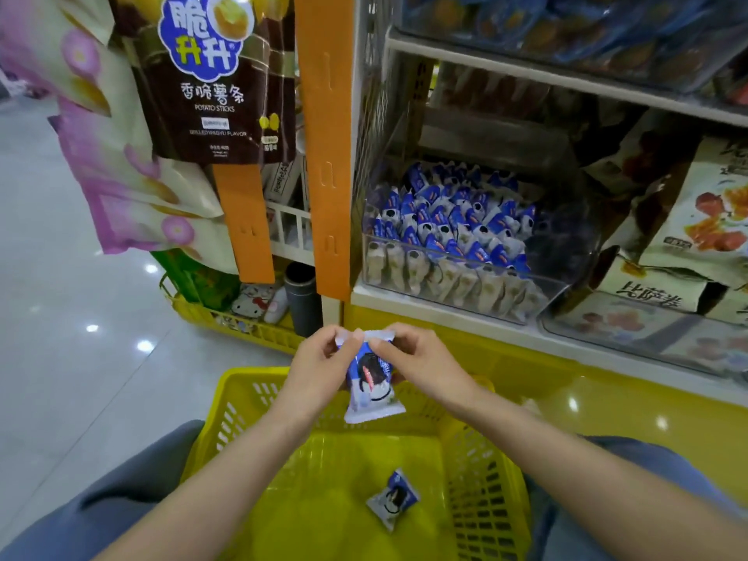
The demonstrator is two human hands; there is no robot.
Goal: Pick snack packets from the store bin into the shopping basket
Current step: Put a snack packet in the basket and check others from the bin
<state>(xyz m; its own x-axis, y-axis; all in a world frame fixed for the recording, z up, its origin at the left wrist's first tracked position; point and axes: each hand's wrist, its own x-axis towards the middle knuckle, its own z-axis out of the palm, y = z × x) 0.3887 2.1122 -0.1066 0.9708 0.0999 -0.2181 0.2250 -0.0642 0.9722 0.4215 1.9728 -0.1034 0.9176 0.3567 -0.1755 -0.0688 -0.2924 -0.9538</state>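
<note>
A blue-and-white snack packet (371,384) hangs upright above the far rim of the yellow shopping basket (243,392). My left hand (319,368) pinches its top left corner and my right hand (413,364) pinches its top right edge. Another packet of the same kind (393,498) lies on the basket's floor. The clear store bin (546,289) on the shelf ahead holds several more of these packets (449,220).
An orange shelf post (326,155) stands left of the bin. Hanging potato-stick bags (218,78) crowd the upper left. A second yellow basket (243,321) with goods sits on the floor at left. Boxed snacks (696,220) fill the shelf at right.
</note>
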